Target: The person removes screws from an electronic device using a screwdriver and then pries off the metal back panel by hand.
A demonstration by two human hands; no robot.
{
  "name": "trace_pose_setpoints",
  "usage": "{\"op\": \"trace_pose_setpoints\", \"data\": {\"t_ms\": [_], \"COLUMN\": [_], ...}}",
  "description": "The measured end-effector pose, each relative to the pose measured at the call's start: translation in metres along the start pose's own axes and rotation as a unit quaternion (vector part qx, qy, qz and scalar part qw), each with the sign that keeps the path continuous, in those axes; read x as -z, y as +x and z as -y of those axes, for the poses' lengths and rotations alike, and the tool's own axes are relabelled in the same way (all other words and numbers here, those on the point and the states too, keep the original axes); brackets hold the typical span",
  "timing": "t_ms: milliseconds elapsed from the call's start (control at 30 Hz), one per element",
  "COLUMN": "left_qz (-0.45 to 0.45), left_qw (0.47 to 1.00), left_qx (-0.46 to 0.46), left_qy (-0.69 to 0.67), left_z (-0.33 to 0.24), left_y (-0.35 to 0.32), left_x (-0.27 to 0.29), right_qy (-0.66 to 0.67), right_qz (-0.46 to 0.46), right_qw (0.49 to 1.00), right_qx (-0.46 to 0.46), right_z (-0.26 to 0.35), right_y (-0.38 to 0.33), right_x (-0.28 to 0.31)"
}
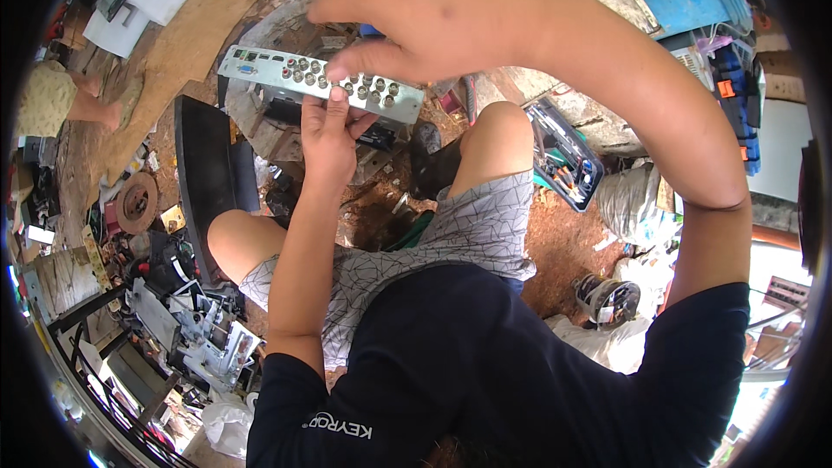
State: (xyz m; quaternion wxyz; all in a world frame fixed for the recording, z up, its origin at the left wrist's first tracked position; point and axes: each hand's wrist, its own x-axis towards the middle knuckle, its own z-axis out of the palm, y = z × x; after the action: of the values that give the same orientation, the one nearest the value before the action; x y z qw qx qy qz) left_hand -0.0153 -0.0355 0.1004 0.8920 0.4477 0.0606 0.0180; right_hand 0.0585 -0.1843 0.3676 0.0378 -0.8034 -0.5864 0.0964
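Note:
My left hand (pixel 328 143) grips a flat silver metal box (pixel 270 72) from its near side, thumb pressed against the panel that faces me. That panel looks like the back of a video recorder. It carries two rows of round coaxial sockets, a blue display port and other small ports at its left end. From the right, my right hand (pixel 433 22) arches over the box with fingers stretched out and thumb apart. Its thumb lies over the sockets; whether it touches them I cannot tell. Most of the box's far side is hidden behind my right hand.
A tool case (pixel 568 156) with hand tools lies beyond my right knee. A dark flat panel (pixel 205 182) leans by my left knee. Metal scrap (pixel 199 329) is heaped at the lower left. Another person's leg (pixel 95 110) shows at far left. A tub (pixel 611 299) sits at right.

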Motion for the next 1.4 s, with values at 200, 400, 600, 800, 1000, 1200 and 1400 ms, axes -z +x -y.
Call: {"op": "trace_pose_setpoints", "data": {"t_ms": [200,400,600,800,1000,1200,1400], "left_qz": [0.002,0.004,0.001,-0.005,-0.005,-0.016,0.002], "left_qw": [1.0,1.0,1.0,1.0,1.0,1.0,1.0], "left_qx": [0.003,-0.005,-0.008,-0.01,-0.005,0.004,0.015], "left_qy": [0.01,0.004,0.002,0.002,0.01,0.013,0.015], "left_z": [0.006,0.001,0.0,0.004,0.003,-0.001,-0.002], "left_y": [0.002,0.001,0.001,0.002,0.002,-0.001,0.0], "left_x": [0.006,-0.001,-0.005,0.0,-0.002,-0.006,-0.004], "right_qy": [0.019,0.035,0.036,0.011,0.035,-0.032,-0.047], "right_qz": [-0.113,-0.108,-0.051,0.094,-0.092,-0.109,-0.115], "right_qw": [0.993,0.993,0.998,0.993,0.995,0.993,0.99], "right_qx": [-0.008,0.024,-0.024,-0.072,-0.013,-0.024,-0.067], "right_z": [-0.005,-0.01,-0.011,0.001,-0.02,-0.008,-0.01], "right_y": [0.001,0.007,0.004,0.006,0.006,0.01,0.004], "right_x": [-0.027,-0.029,-0.027,0.014,-0.034,-0.034,-0.043]}}
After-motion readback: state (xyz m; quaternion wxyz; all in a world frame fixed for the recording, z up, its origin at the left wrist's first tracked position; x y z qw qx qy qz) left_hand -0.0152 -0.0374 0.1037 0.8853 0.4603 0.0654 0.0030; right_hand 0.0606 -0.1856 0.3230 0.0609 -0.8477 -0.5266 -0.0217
